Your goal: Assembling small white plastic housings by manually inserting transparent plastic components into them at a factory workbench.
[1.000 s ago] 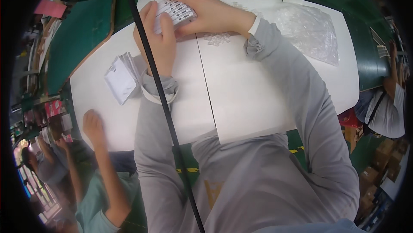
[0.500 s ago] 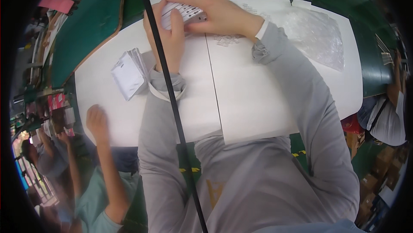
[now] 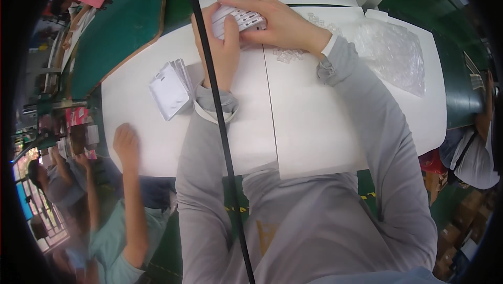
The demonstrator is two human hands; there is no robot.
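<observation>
A stack of thin white plastic cases (image 3: 245, 20) with small dark slots along its edge is held between my two hands at the far side of the white table. My left hand (image 3: 226, 56) wraps its left side, with the thumb against the near face. Over the top and right end lie the curled fingers of my right hand (image 3: 291, 26). Close to my right wrist, small clear plastic pieces (image 3: 288, 55) are scattered on the tabletop. Left of my left forearm rests another pile of flat white cases (image 3: 171, 92), slightly fanned out.
A crumpled clear plastic bag (image 3: 393, 56) covers part of the table's right side. Another person's hand (image 3: 127, 145) rests at the left table edge. A black cable (image 3: 216, 90) crosses the view in front of my left arm. Green work surfaces (image 3: 123, 27) adjoin the white table (image 3: 319, 121).
The whole view has shifted a little, so the table and things appear farther right. Both hands keep hold of the white stack, with hardly any change in grip.
</observation>
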